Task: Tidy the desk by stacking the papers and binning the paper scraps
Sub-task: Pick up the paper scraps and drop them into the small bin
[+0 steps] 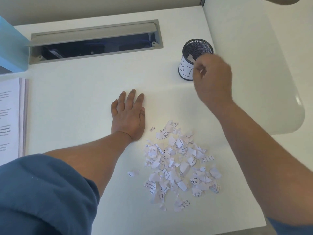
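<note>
White surface [94, 85] carries the scrap pile [179, 165] at lower centre, below the right hand [212, 78] with curled fingers, contents unclear, beside the mesh bin [194, 53] upper right; left hand [130, 116] lies flat.

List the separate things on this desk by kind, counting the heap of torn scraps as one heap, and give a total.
Mesh bin: 1
Stack of printed papers: 1
Heap of paper scraps: 1
Blue box: 1
Hands: 2, left hand flat on the desk, right hand by the bin
Total: 6
</note>
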A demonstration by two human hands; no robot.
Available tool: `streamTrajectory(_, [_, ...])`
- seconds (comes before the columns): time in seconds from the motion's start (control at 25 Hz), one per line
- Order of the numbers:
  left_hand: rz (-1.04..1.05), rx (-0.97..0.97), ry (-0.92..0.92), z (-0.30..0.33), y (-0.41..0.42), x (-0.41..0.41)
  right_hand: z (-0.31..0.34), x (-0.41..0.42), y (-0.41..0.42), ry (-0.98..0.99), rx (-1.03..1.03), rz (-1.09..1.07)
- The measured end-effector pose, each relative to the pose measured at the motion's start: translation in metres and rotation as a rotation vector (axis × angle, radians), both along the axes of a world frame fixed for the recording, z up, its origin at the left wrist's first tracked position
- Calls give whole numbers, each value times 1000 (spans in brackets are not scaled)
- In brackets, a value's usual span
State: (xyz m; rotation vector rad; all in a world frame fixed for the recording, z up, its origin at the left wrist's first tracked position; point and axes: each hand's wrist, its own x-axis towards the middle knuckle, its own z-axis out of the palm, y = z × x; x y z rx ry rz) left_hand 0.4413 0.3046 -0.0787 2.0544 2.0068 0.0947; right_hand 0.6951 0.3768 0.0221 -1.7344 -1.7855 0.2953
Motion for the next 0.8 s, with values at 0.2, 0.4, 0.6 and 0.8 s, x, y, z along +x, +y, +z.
streamTrajectory(0.2, [-2,1,-1,0,-2,0,-36,-7,-70,37,-591,263])
streamTrajectory(0.4, [-1,2,2,1,-1,0,-45,-16,-104,-106,-768,418])
streamTrajectory(0.6, [-2,4,5,1,-1,1,-50,-39,-121,-185,-608,286])
streamTrajectory(0.8, [5,0,-3,1,-1,1,-52,-54,-125,-214,-482,284])
